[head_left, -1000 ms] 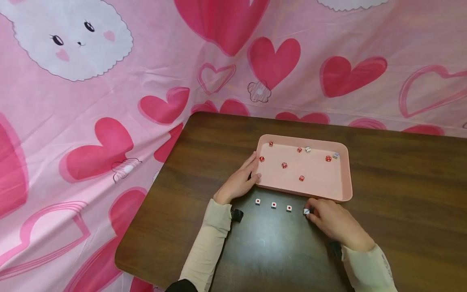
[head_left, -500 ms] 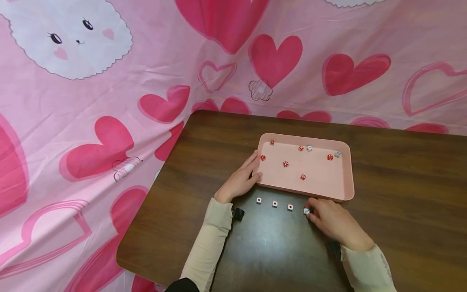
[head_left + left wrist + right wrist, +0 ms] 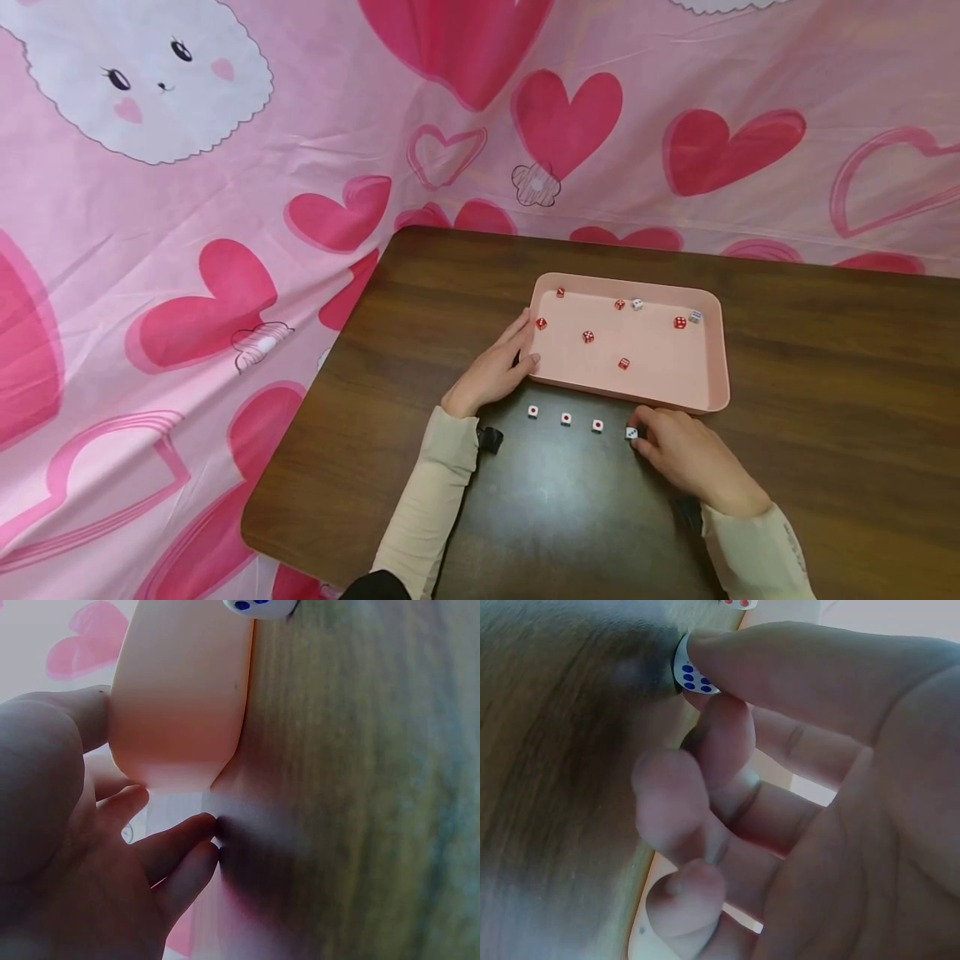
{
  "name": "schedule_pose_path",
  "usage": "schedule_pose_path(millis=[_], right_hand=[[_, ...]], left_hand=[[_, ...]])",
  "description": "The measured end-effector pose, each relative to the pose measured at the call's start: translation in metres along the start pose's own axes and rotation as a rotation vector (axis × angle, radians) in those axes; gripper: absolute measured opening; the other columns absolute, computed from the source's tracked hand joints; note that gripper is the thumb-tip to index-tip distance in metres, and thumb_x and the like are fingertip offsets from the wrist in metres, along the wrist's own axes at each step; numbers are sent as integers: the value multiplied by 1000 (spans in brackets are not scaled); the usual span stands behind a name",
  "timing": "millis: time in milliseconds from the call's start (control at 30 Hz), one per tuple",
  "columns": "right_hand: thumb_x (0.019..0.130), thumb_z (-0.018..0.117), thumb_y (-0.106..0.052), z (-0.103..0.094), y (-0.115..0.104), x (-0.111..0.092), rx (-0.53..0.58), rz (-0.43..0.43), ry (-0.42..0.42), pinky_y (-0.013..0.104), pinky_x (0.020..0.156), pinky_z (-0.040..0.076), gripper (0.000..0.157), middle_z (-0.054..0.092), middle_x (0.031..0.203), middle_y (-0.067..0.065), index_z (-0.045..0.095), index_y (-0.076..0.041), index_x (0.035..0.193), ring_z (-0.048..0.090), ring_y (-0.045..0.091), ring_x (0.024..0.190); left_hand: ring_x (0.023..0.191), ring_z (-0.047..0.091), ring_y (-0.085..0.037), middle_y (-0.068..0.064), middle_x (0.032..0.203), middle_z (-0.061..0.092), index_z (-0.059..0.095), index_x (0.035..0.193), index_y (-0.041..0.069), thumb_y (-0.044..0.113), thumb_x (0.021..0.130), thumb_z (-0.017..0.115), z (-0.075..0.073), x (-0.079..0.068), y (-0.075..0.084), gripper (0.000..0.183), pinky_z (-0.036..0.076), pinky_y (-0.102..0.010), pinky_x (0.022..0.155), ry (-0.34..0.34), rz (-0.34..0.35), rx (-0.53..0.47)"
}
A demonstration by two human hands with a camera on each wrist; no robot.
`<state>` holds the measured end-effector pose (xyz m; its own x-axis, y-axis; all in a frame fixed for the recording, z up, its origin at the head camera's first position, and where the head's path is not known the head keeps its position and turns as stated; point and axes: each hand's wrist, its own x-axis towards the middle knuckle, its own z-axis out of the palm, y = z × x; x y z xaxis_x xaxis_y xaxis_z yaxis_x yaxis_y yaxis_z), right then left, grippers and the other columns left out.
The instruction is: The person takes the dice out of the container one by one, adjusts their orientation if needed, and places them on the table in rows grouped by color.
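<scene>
My left hand [image 3: 487, 375] holds the left end of a shallow pink tray [image 3: 660, 396]. Its thumb lies at the near left corner, and the fingers reach along the left wall. Between thumb and fingertips, my right hand [image 3: 697, 458] pinches a white die [image 3: 632, 433] at the table surface, just in front of the tray. Blue pips show on this die [image 3: 694, 677] in the right wrist view. To its left, three white dice stand in a spaced row, each with a red dot up: a left die [image 3: 532, 412], a middle die [image 3: 566, 419] and a right die [image 3: 597, 426].
Inside the tray lie several red dice, one being a red die [image 3: 588, 337] near the middle. Two white dice sit there too: a die [image 3: 637, 305] at the back and another die [image 3: 695, 317] at the right. A pink heart-print cloth [image 3: 450, 167] hangs behind the brown table [image 3: 360, 375].
The view shifts very slightly. Both hands keep their places, and the right hand still pinches the white die at the row's right end.
</scene>
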<state>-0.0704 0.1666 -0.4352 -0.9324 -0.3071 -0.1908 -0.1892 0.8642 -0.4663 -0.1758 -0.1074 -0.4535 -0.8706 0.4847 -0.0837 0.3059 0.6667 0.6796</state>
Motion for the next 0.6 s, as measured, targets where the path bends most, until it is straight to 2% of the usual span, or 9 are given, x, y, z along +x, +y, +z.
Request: schedule_pose_path(millis=[233, 600], right_hand=[[86, 69, -15, 0, -1, 0, 4, 25, -23, 28, 55, 35, 10, 49, 67, -5, 65, -14, 95, 45, 11, 62], [86, 69, -15, 1, -2, -2, 7, 14, -4, 28, 55, 35, 10, 49, 67, -6, 65, -14, 95, 45, 11, 62]], left_hand=[[148, 17, -6, 12, 164, 6, 18, 155, 18, 32, 100, 47, 0, 0, 0, 64, 27, -35, 117, -3, 1, 8], [148, 15, -5, 14, 163, 4, 17, 155, 19, 33, 101, 47, -1, 1, -1, 64, 26, -34, 118, -4, -3, 7]])
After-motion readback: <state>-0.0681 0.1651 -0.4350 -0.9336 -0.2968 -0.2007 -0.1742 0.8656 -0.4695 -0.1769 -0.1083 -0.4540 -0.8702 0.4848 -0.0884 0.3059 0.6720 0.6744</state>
